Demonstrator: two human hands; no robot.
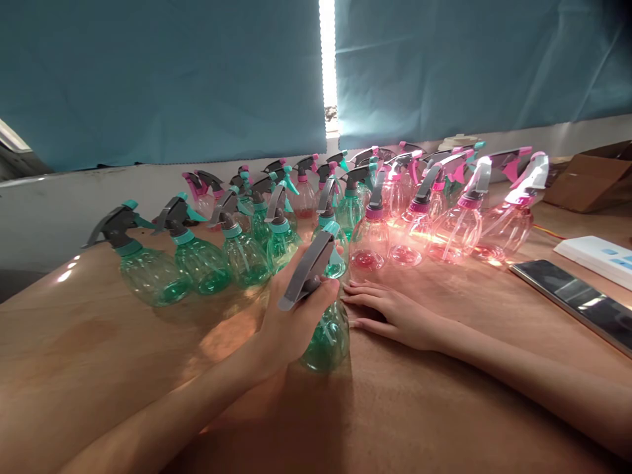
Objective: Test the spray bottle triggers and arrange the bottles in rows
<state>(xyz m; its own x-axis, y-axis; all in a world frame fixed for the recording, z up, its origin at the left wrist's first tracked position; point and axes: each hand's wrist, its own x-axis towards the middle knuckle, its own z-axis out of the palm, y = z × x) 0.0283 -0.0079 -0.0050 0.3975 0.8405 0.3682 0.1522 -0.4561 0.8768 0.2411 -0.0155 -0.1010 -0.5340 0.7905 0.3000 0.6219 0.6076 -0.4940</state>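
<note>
My left hand (pixel 291 322) is wrapped around the neck of a green spray bottle (pixel 326 342) with a grey and teal trigger head, which stands at the front of the group. Flat on the table lies my right hand (pixel 390 313), fingers stretched toward that bottle's side; whether the fingertips touch it I cannot tell. To the left stand several green spray bottles (pixel 202 263) in a row. Pink spray bottles (pixel 370 240) stand behind and right of my hands. More bottles of both colours crowd the back, partly hidden by the front ones.
A smartphone (pixel 577 303) lies on the brown table (pixel 419 408) at the right, beside a white power strip (pixel 600 257). Behind them sits a cardboard box (pixel 587 181). Blue-green curtains (pixel 162 79) hang above the wall, with bright light through their gap.
</note>
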